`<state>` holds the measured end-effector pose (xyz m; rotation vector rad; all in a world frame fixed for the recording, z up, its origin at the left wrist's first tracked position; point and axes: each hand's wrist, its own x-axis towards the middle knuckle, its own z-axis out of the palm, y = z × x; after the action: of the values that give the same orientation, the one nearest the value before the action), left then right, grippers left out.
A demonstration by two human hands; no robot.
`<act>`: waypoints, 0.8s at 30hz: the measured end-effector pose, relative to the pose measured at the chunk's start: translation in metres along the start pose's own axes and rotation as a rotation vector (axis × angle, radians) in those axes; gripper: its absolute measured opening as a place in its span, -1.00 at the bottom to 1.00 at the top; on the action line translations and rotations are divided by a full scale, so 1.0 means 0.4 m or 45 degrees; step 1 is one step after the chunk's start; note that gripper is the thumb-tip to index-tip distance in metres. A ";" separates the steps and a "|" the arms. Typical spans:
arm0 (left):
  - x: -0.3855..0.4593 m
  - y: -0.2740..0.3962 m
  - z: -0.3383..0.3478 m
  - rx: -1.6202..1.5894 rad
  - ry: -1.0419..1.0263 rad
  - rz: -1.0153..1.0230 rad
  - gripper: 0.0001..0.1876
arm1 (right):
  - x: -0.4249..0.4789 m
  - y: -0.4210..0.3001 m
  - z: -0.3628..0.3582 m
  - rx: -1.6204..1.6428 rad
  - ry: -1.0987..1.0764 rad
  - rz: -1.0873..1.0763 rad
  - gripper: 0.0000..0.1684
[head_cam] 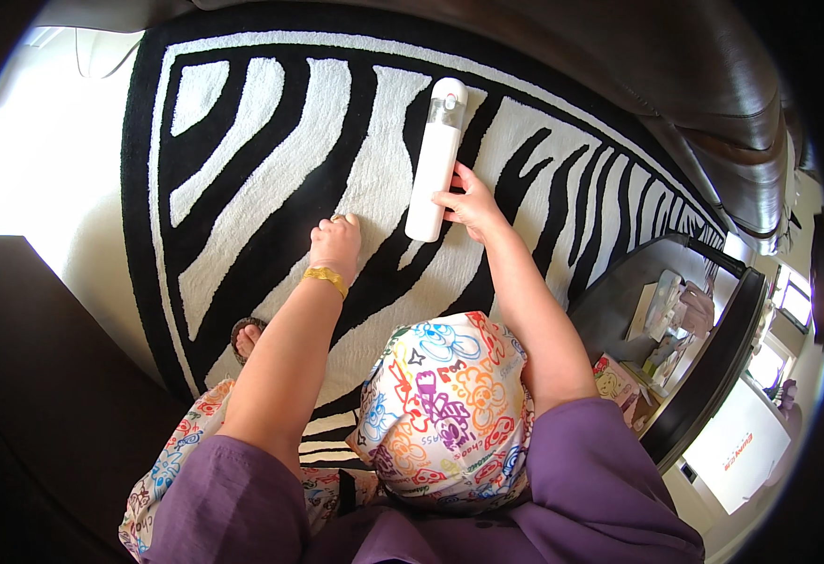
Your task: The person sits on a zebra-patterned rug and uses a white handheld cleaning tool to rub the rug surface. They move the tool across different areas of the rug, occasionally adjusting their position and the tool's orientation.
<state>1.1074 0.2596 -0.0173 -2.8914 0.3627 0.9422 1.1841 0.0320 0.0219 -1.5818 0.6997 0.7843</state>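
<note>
A long white cordless handheld vacuum [430, 176], with a clear section and a rounded cap at its far end, is before me over the zebra-striped rug [292, 155]. My right hand [472, 204] grips its lower right side, thumb across the top and fingers along the edge and partly hidden. Whether the vacuum rests on the rug or is slightly lifted is hard to tell. To its left, my left hand [336, 243] is curled into a loose fist over the rug, apart from the vacuum. A ring and a gold bracelet [326, 278] are on that arm.
A dark leather sofa [708, 70] runs along the far right. On the right, a dark table [708, 381] holds books and small items near my right elbow. A dark furniture surface [38, 395] fills the lower left. My raised knee [447, 409] is between my arms.
</note>
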 end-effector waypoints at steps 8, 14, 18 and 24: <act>-0.004 -0.003 -0.003 -0.022 0.040 0.020 -0.62 | 0.024 0.022 0.003 -0.129 0.016 -0.113 0.00; -0.004 -0.007 -0.010 -0.046 -0.007 0.040 -0.65 | 0.040 0.043 0.021 -0.276 0.081 -0.186 0.24; 0.000 -0.003 0.002 -0.054 0.018 0.022 -0.66 | 0.064 0.017 0.106 -0.630 0.620 -0.315 0.59; -0.006 -0.004 0.012 0.019 0.082 0.022 -0.77 | 0.047 -0.017 0.097 -0.563 0.552 -0.160 0.40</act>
<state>1.1032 0.2624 -0.0197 -2.9149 0.3983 0.8471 1.1964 0.0709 0.0069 -2.2153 0.7563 0.5254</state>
